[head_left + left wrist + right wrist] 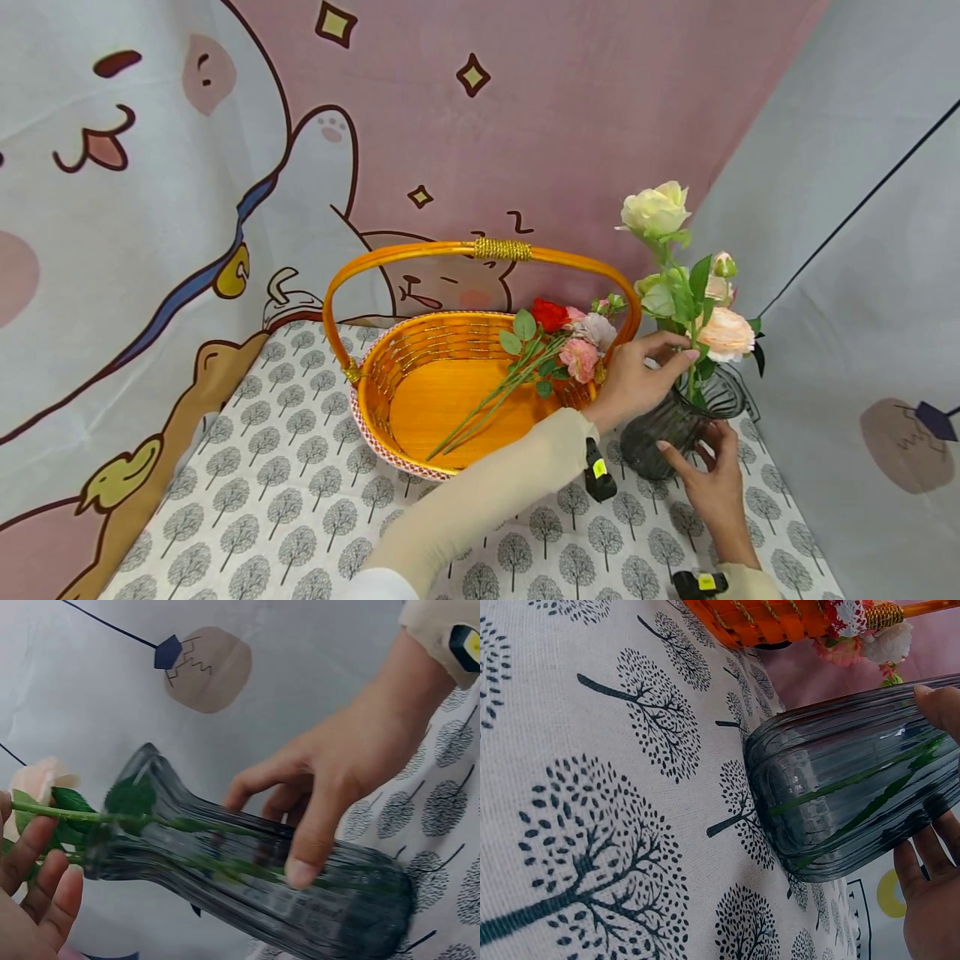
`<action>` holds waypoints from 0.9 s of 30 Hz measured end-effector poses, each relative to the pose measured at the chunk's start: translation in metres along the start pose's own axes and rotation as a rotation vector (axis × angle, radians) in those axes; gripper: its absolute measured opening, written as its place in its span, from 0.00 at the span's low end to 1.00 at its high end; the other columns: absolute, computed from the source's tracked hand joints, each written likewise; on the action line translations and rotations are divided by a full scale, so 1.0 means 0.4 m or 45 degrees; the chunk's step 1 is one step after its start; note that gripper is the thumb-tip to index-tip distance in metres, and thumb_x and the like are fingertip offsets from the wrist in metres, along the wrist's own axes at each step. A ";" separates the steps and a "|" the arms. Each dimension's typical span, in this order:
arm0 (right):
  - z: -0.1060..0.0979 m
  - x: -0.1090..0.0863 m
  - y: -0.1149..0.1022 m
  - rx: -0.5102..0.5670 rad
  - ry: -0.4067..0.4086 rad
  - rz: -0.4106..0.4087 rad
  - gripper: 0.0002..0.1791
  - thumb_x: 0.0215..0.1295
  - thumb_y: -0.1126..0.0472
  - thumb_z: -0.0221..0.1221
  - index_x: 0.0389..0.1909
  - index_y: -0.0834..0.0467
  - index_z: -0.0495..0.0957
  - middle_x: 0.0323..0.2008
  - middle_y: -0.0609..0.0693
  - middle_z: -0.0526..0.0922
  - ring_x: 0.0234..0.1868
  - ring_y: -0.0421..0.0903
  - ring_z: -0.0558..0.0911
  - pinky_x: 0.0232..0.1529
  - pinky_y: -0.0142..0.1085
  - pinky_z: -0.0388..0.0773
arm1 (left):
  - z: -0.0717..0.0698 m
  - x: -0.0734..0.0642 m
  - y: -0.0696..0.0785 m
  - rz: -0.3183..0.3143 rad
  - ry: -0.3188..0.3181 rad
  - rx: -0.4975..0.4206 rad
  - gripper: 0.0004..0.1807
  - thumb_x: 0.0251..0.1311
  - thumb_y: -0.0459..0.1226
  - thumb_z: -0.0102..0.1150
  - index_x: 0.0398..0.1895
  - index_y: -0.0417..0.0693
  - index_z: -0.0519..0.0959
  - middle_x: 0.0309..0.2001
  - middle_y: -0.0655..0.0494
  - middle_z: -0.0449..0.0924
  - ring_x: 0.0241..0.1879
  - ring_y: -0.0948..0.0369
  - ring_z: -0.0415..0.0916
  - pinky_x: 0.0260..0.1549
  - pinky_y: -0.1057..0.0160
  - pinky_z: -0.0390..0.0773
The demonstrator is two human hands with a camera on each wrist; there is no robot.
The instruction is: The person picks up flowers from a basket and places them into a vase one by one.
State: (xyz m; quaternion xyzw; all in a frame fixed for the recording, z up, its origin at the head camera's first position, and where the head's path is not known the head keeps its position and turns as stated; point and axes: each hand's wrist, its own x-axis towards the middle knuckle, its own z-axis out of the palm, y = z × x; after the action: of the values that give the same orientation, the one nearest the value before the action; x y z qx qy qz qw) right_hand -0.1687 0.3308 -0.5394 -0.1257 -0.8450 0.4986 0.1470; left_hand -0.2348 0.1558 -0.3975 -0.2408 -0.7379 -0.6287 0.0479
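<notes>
A ribbed grey glass vase (pixel 657 435) stands at the right of the table, with green stems showing through its wall in both wrist views. My right hand (pixel 714 487) grips the vase body, thumb on one side and fingers on the other. At the mouth, my left hand (pixel 643 377) pinches a green stem (pixel 82 816) between thumb and finger. Above the rim rise a cream-white rose (pixel 656 210) and a peach flower (pixel 726 335) with green leaves. Part of the right hand is cut off in the right wrist view.
An orange woven basket (pixel 397 408) with a tall arched handle (pixel 420 248) stands left of the vase. Inside lie a red rose (pixel 550 315), a pink flower (pixel 579 360) and a pale flower (pixel 597 330) on long stems. Printed cloth hangs behind and at the right.
</notes>
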 end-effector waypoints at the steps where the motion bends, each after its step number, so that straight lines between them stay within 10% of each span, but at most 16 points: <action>1: -0.001 0.000 0.000 0.002 -0.002 -0.001 0.54 0.65 0.56 0.70 0.82 0.41 0.43 0.75 0.61 0.60 0.75 0.60 0.63 0.77 0.55 0.60 | 0.003 -0.004 -0.005 -0.003 0.003 0.011 0.11 0.74 0.49 0.59 0.51 0.61 0.86 0.35 0.63 0.87 0.32 0.76 0.77 0.26 0.75 0.77; 10: -0.006 0.001 0.002 0.006 -0.027 -0.005 0.54 0.66 0.55 0.69 0.82 0.41 0.42 0.76 0.61 0.59 0.76 0.60 0.62 0.77 0.54 0.59 | 0.028 -0.030 -0.042 0.062 0.071 0.202 0.12 0.72 0.48 0.61 0.48 0.56 0.89 0.34 0.63 0.80 0.30 0.76 0.70 0.30 0.80 0.72; 27: -0.006 -0.002 0.001 0.026 -0.024 -0.022 0.55 0.65 0.58 0.71 0.82 0.45 0.43 0.76 0.63 0.59 0.76 0.62 0.62 0.77 0.56 0.59 | 0.058 -0.061 -0.075 -0.183 0.218 0.071 0.13 0.67 0.51 0.67 0.49 0.61 0.89 0.38 0.64 0.83 0.30 0.76 0.73 0.29 0.78 0.74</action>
State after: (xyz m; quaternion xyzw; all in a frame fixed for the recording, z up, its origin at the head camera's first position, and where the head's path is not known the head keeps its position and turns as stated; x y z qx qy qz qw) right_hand -0.1669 0.3324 -0.5387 -0.1121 -0.8422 0.5071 0.1447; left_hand -0.2203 0.1680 -0.4384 -0.1314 -0.7637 -0.6279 0.0722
